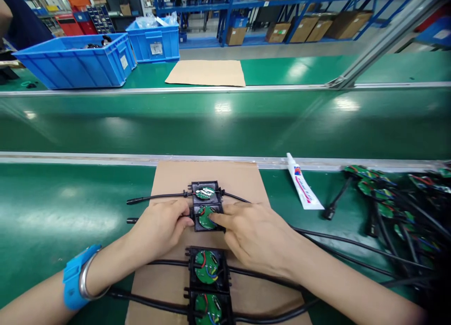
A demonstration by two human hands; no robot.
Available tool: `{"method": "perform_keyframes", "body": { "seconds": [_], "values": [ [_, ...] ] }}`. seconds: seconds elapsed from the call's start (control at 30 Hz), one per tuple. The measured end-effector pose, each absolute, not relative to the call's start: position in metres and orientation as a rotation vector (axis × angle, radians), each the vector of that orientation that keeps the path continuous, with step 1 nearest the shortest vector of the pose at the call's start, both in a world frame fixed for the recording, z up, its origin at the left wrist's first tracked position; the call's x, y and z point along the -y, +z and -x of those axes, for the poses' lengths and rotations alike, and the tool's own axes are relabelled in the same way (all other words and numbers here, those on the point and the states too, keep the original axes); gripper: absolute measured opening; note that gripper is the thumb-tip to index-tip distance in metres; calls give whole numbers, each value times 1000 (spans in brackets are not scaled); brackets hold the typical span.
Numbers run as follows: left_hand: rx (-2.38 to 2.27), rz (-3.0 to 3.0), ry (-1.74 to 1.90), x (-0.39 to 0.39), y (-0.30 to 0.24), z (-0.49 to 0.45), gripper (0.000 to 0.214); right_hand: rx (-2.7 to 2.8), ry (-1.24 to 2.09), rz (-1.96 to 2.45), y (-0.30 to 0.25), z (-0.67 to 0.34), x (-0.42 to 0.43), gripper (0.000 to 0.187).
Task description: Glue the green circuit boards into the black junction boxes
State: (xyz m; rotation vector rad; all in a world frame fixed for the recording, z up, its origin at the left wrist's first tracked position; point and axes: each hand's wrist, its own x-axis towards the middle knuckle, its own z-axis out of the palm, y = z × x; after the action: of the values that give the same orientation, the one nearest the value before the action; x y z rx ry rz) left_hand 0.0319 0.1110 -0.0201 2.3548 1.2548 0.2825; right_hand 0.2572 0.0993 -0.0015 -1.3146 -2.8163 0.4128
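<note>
A black plastic housing (194,225) with a round green circuit board (205,219) in it lies on a cardboard sheet. At its left edge, my left hand (162,224) pinches the black cable (132,220) that comes out there. My right hand (256,228) reaches in from the right, its index finger stretched out onto the board and holding nothing; the other fingers are partly hidden. Directly behind is another housing, its board (205,193) streaked with white paste. Two more black housings (226,287) with wired green boards lie nearer me, with cables leaving both sides.
Right of the cardboard (207,169) lies a white tube (303,186). Beyond it is a tangled pile of wired circuit boards (385,207) and black cables. Across the green belt (225,123) stand blue bins (84,64) and another cardboard sheet (207,73). A metal post (380,43) slants at right.
</note>
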Motion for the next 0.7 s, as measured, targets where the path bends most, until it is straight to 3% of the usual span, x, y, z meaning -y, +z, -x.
{"method": "perform_keyframes", "body": {
  "seconds": [0.37,0.5,0.7],
  "values": [
    [-1181,-2216,513,-109,-22,-30,7,2744,441,1385,-7,-251,-92,28],
    [-1070,-2485,713,-99,-33,-30,17,2647,352,1413,-18,-252,-78,28],
    [-990,-3049,469,-95,-37,-31,21,2589,304,1393,-21,-250,-75,26]
  ]
}}
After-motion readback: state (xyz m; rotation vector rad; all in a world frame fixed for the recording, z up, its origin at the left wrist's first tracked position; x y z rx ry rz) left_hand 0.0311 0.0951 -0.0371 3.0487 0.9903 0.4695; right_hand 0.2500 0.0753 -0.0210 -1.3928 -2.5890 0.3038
